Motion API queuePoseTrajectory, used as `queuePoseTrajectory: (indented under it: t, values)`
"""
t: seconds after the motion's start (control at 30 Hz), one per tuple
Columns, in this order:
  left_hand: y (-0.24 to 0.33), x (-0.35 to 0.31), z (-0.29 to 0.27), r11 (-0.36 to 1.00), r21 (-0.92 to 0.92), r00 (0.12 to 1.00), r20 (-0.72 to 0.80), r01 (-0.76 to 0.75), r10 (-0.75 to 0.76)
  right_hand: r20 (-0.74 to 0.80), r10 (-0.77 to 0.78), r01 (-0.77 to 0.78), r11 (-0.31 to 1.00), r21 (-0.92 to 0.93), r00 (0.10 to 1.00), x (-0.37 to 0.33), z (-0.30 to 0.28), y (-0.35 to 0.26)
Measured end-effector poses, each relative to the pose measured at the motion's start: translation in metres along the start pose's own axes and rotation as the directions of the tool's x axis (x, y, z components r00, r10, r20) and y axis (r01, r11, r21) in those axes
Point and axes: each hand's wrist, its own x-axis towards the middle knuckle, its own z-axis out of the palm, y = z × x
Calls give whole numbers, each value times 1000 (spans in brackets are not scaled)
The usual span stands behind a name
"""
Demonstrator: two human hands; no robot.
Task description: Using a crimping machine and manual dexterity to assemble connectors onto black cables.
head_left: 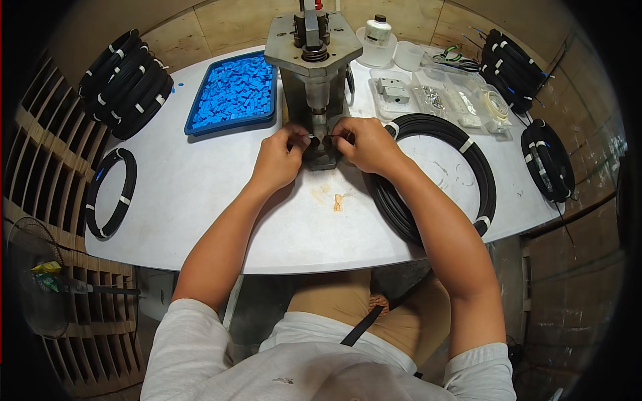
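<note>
A grey metal bench press (313, 57) stands at the far middle of the table, its vertical ram (318, 97) coming down to a small die at the base (322, 162). My left hand (279, 155) is closed at the left of the die, thumb and fingers pinching something small that I cannot make out. Opposite it, my right hand (368, 144) pinches a thin dark wire (329, 136) whose end points into the die area. Under my right forearm lies a large coil of black cable (483, 180) bound with white tape.
A blue tray (190, 131) full of small blue pieces (234, 90) sits left of the press. Taped black coils stand at the far left (127, 87) and far right (511, 67). A smaller coil (127, 194) lies near the left edge. Clear trays (461, 100) hold small parts behind the large coil.
</note>
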Motion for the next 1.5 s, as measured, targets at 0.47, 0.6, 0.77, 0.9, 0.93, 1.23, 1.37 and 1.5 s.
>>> queuePoseTrajectory:
  t: [0.47, 0.6, 0.77, 0.9, 0.93, 1.23, 1.37, 1.5]
  values:
    - [4, -1, -1, 1000, 15, 1000, -2, 22, -22, -3, -8, 7, 1000, -15, 1000, 0, 1, 1]
    - [3, 0, -2, 999, 13, 999, 13, 30, -30, 0, -3, 3, 1000, -22, 1000, 1, 1, 0]
    - [0, 0, -1, 1000, -3, 1000, -2, 9, -9, 6, -2, 2, 1000, 0, 1000, 1, 1, 1]
    - [4, 0, -1, 1000, 5, 1000, 11, 27, -27, 8, -4, 4, 1000, -10, 1000, 0, 0, 1]
    - [5, 1, -1, 999, 16, 999, 16, 35, -35, 6, -8, 8, 1000, -16, 1000, 0, 0, 1]
    - [-1, 1, -1, 1000, 7, 1000, 9, 13, -13, 4, 7, -7, 1000, -14, 1000, 1, 0, -2]
    - [-1, 1, 0, 1000, 1, 1000, -3, 12, -12, 5, 6, -6, 1000, -9, 1000, 0, 0, 0]
    - [-2, 1, 1, 1000, 14, 1000, -6, 13, -13, 9, 11, -11, 1000, 0, 1000, 0, 0, -1]
